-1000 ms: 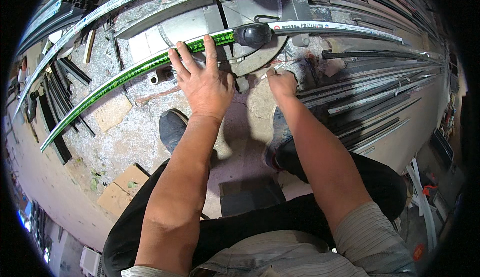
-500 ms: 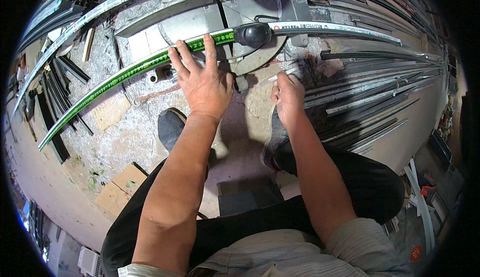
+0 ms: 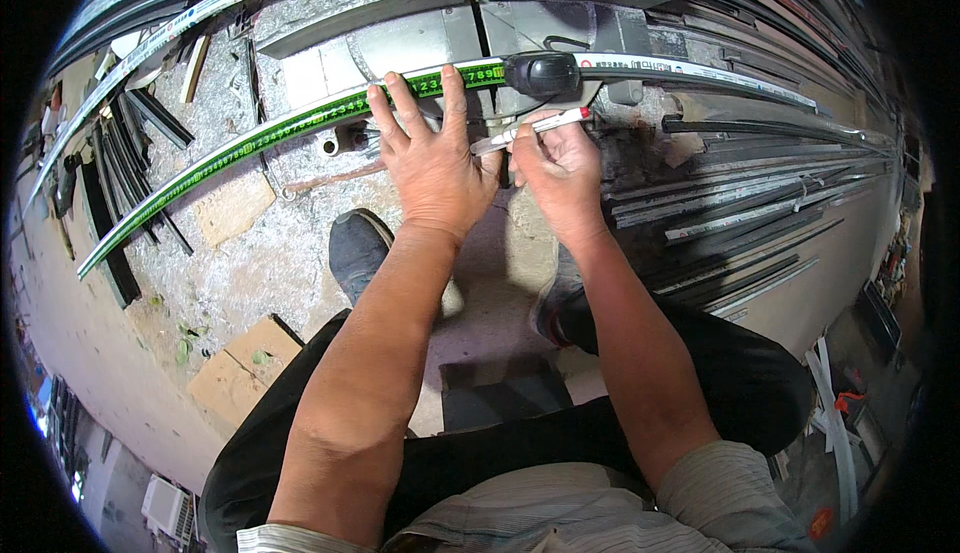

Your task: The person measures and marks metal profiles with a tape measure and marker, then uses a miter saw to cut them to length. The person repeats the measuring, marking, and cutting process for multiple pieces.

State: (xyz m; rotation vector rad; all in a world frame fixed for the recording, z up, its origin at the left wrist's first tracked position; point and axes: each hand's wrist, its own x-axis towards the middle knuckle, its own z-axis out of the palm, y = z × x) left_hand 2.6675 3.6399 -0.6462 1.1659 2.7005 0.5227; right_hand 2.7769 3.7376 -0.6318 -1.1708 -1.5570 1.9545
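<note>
A green tape measure blade (image 3: 235, 151) stretches along a long strip (image 3: 690, 71) with white printed film, and its black case (image 3: 541, 74) sits at the right end of the blade. My left hand (image 3: 432, 175) lies over the blade, fingers spread and tips pressing on it. In my right hand (image 3: 562, 171) is a white marker (image 3: 535, 128) with a red end, pinched by thumb and fingers. Its other end points left, close beside my left thumb. Under the strip is the metal saw base (image 3: 400, 48) with a dark slot.
Along the right lie many long metal profiles (image 3: 740, 188). More dark offcuts (image 3: 125, 178) are on the floor at left, near another white-filmed strip (image 3: 190, 18). Cardboard (image 3: 245, 368) lies by my left knee. My shoes (image 3: 358, 253) stand just before the saw base.
My right hand has come left and up beside my left hand, and the marker now lies across its fingers. My left hand stays on the tape. The whole view has shifted slightly.
</note>
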